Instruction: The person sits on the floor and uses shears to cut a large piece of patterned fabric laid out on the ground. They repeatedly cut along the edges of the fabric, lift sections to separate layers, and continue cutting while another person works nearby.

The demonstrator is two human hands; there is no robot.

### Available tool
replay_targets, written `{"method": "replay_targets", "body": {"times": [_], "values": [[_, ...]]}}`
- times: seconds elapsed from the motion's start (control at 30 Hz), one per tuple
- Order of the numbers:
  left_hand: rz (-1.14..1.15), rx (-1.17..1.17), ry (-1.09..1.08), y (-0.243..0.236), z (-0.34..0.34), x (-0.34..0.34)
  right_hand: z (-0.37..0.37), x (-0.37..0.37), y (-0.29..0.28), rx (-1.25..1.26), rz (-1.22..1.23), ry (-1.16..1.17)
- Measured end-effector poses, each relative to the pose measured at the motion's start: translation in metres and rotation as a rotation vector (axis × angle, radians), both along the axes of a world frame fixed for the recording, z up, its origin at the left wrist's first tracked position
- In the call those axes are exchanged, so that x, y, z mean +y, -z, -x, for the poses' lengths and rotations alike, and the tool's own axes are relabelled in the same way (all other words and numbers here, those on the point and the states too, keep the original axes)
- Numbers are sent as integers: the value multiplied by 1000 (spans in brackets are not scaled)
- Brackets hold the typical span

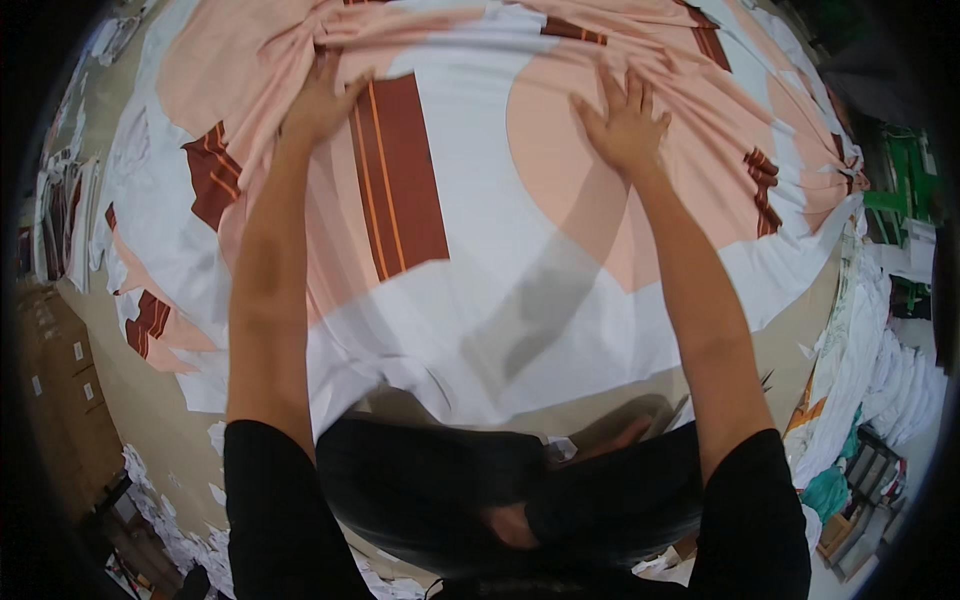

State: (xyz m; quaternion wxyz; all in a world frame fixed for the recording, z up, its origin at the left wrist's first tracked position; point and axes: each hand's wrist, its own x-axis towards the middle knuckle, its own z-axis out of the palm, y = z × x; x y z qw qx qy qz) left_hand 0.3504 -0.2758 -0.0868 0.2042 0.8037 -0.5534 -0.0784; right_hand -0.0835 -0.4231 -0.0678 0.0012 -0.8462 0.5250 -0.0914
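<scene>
A large printed cloth [480, 200] in white, peach and brown lies spread before me, partly over my lap. Brown blocks with orange stripes and big peach shapes make up its print. My left hand [322, 105] rests on a peach part by the upper left, thumb stretched apart, beside a brown striped block [400, 170]. Its other fingers partly blend with the folds. My right hand [628, 125] lies flat on a peach curve with its fingers spread. Between the hands the fabric is fairly smooth; folds bunch along the far side and at both sides.
Cardboard boxes [55, 375] stand at the left, below stacked folded cloth [65, 215]. White scraps [175, 515] litter the lower left. At the right are a green frame [900, 175], piled white cloth [900, 385] and a teal bundle [826, 492]. My crossed legs [430, 480] are close below.
</scene>
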Motion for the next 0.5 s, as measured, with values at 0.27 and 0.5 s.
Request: {"method": "replay_targets", "body": {"times": [0.27, 0.5], "values": [[-88, -242, 2, -46, 3, -45, -42, -47, -40, -210, -215, 15], [-276, -169, 701, -96, 129, 208, 125, 165, -60, 314, -231, -638]]}}
